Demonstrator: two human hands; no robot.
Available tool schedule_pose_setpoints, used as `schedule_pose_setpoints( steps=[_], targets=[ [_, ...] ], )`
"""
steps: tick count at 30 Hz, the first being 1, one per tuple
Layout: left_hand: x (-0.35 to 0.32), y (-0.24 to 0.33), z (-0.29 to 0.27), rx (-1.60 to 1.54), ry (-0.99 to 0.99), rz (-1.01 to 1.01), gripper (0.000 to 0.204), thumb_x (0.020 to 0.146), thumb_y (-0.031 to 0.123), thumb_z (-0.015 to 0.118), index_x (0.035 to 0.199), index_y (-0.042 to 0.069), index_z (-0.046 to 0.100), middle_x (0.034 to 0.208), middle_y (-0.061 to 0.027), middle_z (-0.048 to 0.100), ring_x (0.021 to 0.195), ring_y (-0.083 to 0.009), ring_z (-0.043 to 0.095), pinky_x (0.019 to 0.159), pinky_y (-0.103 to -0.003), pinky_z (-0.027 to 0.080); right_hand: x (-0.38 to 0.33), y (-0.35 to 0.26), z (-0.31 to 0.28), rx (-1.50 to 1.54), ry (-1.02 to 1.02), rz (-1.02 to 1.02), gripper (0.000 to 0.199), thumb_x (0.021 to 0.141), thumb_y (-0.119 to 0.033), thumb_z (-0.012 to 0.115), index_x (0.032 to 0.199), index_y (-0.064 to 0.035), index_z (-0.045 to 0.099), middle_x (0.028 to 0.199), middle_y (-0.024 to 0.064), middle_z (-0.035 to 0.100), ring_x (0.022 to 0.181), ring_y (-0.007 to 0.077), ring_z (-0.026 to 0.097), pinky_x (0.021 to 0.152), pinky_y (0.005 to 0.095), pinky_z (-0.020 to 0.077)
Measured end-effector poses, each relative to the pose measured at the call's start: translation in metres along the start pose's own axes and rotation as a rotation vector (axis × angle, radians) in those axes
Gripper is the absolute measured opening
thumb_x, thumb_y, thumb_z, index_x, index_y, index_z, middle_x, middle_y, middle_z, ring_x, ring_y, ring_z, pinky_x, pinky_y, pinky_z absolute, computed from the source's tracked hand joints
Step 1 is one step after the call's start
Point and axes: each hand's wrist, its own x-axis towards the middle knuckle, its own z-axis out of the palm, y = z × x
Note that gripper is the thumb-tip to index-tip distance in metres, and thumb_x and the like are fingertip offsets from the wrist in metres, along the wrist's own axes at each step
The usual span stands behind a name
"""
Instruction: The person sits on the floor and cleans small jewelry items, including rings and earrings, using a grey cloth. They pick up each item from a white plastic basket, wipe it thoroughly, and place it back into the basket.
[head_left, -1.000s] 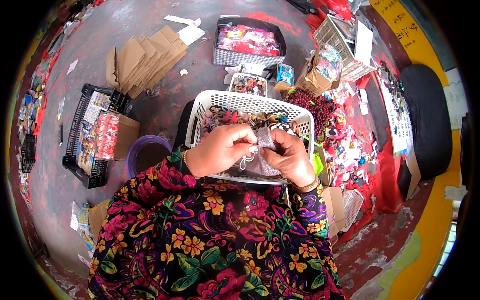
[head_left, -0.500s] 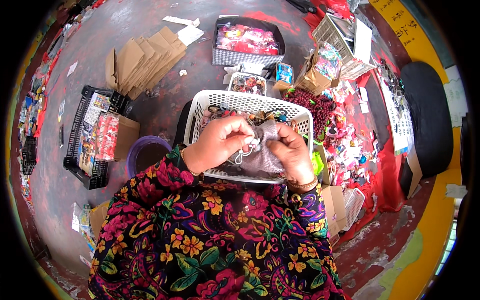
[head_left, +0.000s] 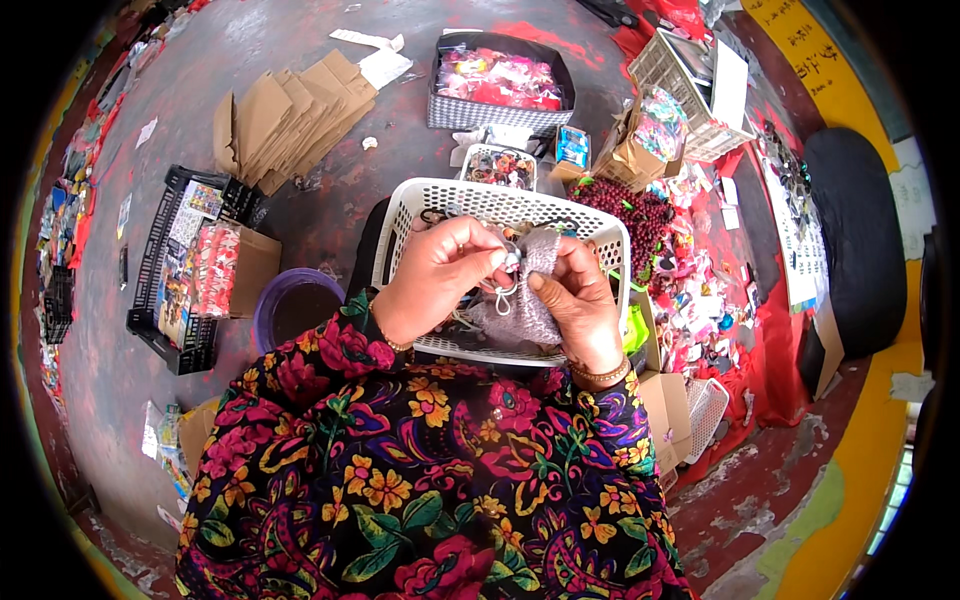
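Left hand [head_left: 432, 283] and right hand [head_left: 574, 300] meet over a white basket [head_left: 500, 200], both closed on one small grey pouch [head_left: 528, 290]. Left grip: thumb and fingertips pinch the pouch's top edge, where a thin white cord [head_left: 497, 297] loops down. Right grip: thumb pressed on the pouch's right side, fingers wrapped behind it. The pouch is held upright between the two grips, above the basket's near half, not resting on the basket floor.

Under the grips, the basket holds dark small items; too tangled to tell apart.

Beyond the grips, past the basket's far rim: a small tray [head_left: 497, 166] of bright pieces, then a dark crate [head_left: 497, 112] with pink and red packets. Right of the right grip: a heap of dark red beads [head_left: 632, 212] just beside the basket, and scattered colourful bits on a red cloth [head_left: 770, 330]. Left of the left grip: a purple bucket [head_left: 290, 302] near the basket, a cardboard box [head_left: 252, 268], a black crate [head_left: 170, 270] of printed cards. Far left beyond: a pile of brown paper bags [head_left: 285, 115] on the floor [head_left: 150, 400].

Floral sleeves [head_left: 440, 480] fill the space below both grips.
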Motion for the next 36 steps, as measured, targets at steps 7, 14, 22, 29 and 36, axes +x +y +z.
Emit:
schedule_pose_setpoints(
  steps=[7, 14, 22, 29, 36],
  targets=[
    [0.001, -0.001, 0.004, 0.022, -0.111, 0.018, 0.011, 0.088, 0.004, 0.049, 0.097, -0.001, 0.051, 0.083, -0.0023, 0.055, 0.076, -0.0094, 0.056, 0.068, -0.023, 0.045, -0.002, -0.001, 0.000, -0.251, 0.031, -0.036, 0.019, 0.077, 0.007, 0.051, 0.092, -0.0046, 0.052, 0.086, -0.0030, 0.053, 0.078, 0.0042, 0.049, 0.070, 0.0196, 0.0409],
    [-0.002, 0.002, 0.002, 0.131, -0.105, -0.102, 0.014, 0.085, -0.001, 0.051, 0.099, 0.001, 0.053, 0.082, -0.0027, 0.058, 0.072, -0.0085, 0.057, 0.063, -0.021, 0.046, -0.004, 0.007, -0.001, -0.305, 0.064, -0.132, 0.017, 0.075, 0.008, 0.052, 0.086, -0.0046, 0.051, 0.080, -0.0034, 0.051, 0.075, 0.0033, 0.046, 0.067, 0.0182, 0.0403],
    [-0.006, -0.004, 0.011, 0.600, -0.070, 0.365, 0.018, 0.082, -0.006, 0.052, 0.098, 0.001, 0.054, 0.084, -0.0028, 0.059, 0.078, -0.0093, 0.058, 0.067, -0.022, 0.047, -0.002, 0.015, 0.000, -0.353, 0.190, -0.128, 0.014, 0.079, 0.004, 0.047, 0.090, -0.0025, 0.051, 0.081, -0.0016, 0.053, 0.075, 0.0039, 0.046, 0.067, 0.0190, 0.0404],
    [0.000, 0.004, -0.007, -0.080, 0.030, -0.221, 0.013, 0.083, 0.001, 0.053, 0.096, 0.003, 0.053, 0.086, -0.0036, 0.058, 0.073, -0.0066, 0.056, 0.048, -0.016, 0.035, 0.000, 0.001, -0.002, 0.181, 0.273, 0.070, 0.012, 0.087, -0.002, 0.045, 0.098, -0.0014, 0.051, 0.090, 0.0037, 0.059, 0.080, 0.0112, 0.056, 0.073, 0.0255, 0.0467],
    [0.003, 0.010, -0.005, -0.223, 0.097, -0.231, 0.013, 0.084, 0.004, 0.053, 0.097, 0.004, 0.055, 0.084, -0.0022, 0.060, 0.073, -0.0042, 0.055, 0.046, -0.014, 0.030, 0.000, -0.001, -0.010, 0.238, 0.158, 0.100, 0.022, 0.089, -0.003, 0.045, 0.109, 0.0007, 0.052, 0.100, 0.0069, 0.060, 0.089, 0.0144, 0.058, 0.079, 0.0272, 0.0471]
  ],
)
